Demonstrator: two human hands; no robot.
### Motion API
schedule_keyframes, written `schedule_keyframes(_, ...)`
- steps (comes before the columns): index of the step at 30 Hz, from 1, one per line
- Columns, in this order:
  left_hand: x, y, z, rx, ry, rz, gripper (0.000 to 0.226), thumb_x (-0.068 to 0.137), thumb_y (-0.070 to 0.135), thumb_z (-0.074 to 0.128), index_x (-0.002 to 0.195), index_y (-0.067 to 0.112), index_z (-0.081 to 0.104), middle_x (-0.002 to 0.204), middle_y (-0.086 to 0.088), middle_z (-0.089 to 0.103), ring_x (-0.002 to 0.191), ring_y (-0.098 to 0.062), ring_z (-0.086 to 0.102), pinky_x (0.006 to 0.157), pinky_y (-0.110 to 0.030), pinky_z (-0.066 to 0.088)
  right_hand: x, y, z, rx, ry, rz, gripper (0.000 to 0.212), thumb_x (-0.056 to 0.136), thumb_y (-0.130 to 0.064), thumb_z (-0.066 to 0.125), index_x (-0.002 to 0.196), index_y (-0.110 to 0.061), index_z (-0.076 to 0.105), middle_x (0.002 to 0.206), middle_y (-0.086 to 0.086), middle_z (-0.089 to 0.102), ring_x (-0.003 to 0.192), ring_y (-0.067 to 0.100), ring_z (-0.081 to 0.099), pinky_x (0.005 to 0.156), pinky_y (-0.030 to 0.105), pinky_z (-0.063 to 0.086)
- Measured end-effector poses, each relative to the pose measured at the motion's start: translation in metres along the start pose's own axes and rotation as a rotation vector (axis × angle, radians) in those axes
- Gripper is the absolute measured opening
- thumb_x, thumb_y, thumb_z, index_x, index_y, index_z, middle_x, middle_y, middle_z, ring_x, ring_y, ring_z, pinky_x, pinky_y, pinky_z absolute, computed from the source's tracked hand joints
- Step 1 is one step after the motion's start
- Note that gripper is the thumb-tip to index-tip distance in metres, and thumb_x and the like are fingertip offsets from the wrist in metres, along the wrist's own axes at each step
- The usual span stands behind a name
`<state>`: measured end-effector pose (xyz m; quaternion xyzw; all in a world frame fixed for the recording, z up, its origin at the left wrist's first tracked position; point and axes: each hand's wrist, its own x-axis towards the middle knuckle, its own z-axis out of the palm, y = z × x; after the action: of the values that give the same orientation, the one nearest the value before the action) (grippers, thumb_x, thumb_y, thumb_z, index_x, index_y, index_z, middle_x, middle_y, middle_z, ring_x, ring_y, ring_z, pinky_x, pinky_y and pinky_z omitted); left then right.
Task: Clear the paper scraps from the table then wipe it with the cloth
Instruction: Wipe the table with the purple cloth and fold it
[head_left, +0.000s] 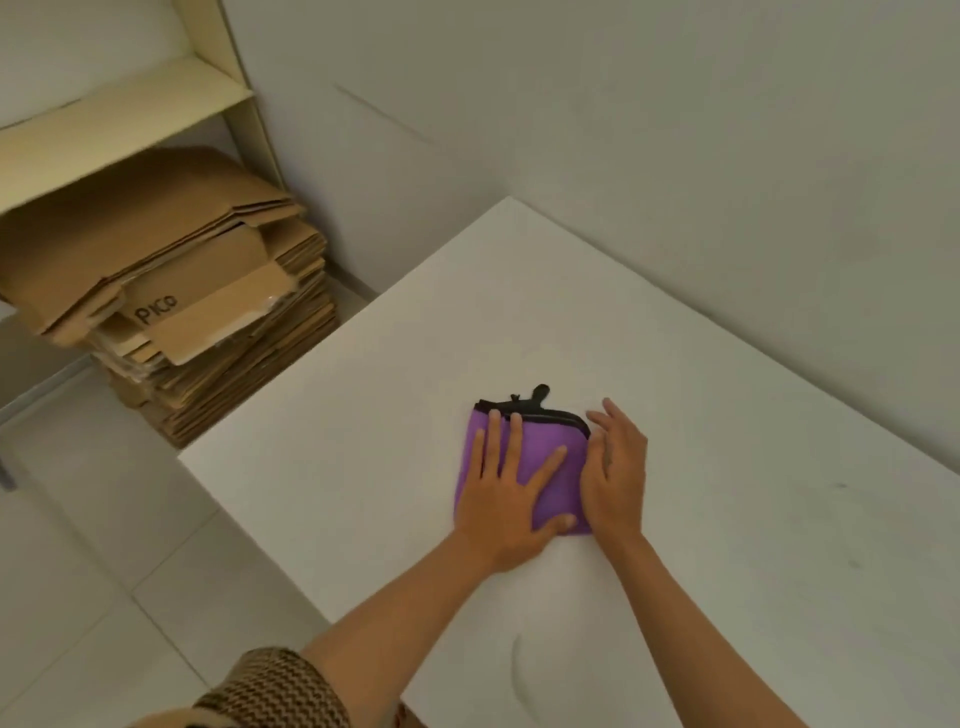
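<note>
**Asker:** Since both your hands are down on it, what is the cloth like?

**Me:** The cloth (545, 431) is purple and smooth-looking, folded into a rough square. A black trim (550, 414) runs along its far edge, and a small black loop (538, 391) sticks out past that. It lies flat on the table (363, 415), towards the middle. The tabletop is plain matte white with straight edges and a sharp corner at my left.

**Asker:** And how are your hands set?

**Me:** My left hand (506, 499) lies palm down on the cloth. Its fingers are straight and spread, the tips nearly reaching the black trim, and the thumb is angled out across the purple. It presses on the cloth and grips nothing. My right hand (615, 467) stands more on its edge against the cloth's right side. Its fingers are loose and only slightly bent, touching the fold, with nothing held in them. Both forearms are bare, and a brown-and-cream knit sleeve (275, 691) is bunched near my left elbow.

**Asker:** What is beside the table?

**Me:** To my left, a stack of flattened cardboard (208, 312) sits on pale floor tiles, brown and corrugated, with its layers fanned unevenly. It is below a cream shelf unit (218, 88).
</note>
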<state>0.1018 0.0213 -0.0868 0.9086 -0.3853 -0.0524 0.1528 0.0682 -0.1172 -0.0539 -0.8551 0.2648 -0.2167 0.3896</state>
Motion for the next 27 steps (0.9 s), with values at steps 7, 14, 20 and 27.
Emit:
schedule_keyframes(7, 0.073, -0.119, -0.046, 0.122, 0.050, -0.433, 0.107, 0.062, 0.088, 0.015, 0.148, 0.025, 0.017, 0.157, -0.009, 0.006, 0.143, -0.033, -0.007, 0.114, -0.042, -0.009, 0.019, 0.036, -0.013, -0.104, -0.072, 0.040, 0.029, 0.097, -0.018, 0.044, 0.122, -0.012, 0.057, 0.139, -0.003, 0.045, 0.129, 0.008, 0.039, 0.104, 0.008, 0.020)
schedule_keyframes(14, 0.090, -0.144, -0.061, 0.152, 0.073, -0.643, 0.096, 0.071, 0.083, 0.009, 0.149, 0.027, 0.006, 0.157, -0.012, 0.000, 0.142, -0.036, -0.010, 0.116, -0.050, -0.003, 0.023, 0.037, -0.016, 0.147, 0.070, 0.130, 0.026, 0.098, -0.020, 0.041, 0.116, -0.016, 0.060, 0.133, -0.008, 0.049, 0.123, 0.001, 0.044, 0.101, 0.005, 0.029)
schedule_keyframes(20, 0.150, -0.001, 0.004, 0.035, 0.021, 0.008, 0.081, 0.081, 0.078, 0.017, 0.139, 0.027, 0.042, 0.149, -0.025, 0.026, 0.139, -0.041, 0.017, 0.112, -0.052, 0.019, 0.067, 0.066, -0.043, 0.203, 0.436, 0.230, 0.032, 0.095, -0.008, 0.034, 0.112, -0.010, 0.061, 0.124, -0.007, 0.051, 0.121, 0.016, 0.047, 0.104, 0.016, 0.030)
schedule_keyframes(27, 0.227, 0.101, 0.033, 0.118, -0.209, 0.503, 0.067, 0.084, 0.069, 0.030, 0.144, 0.042, 0.015, 0.158, -0.007, 0.002, 0.145, -0.020, 0.000, 0.117, -0.042, -0.005, 0.071, 0.096, -0.071, 0.290, 0.556, 0.365, 0.039, 0.093, -0.028, 0.039, 0.126, -0.010, 0.051, 0.135, 0.001, 0.050, 0.125, 0.011, 0.044, 0.100, 0.009, 0.029)
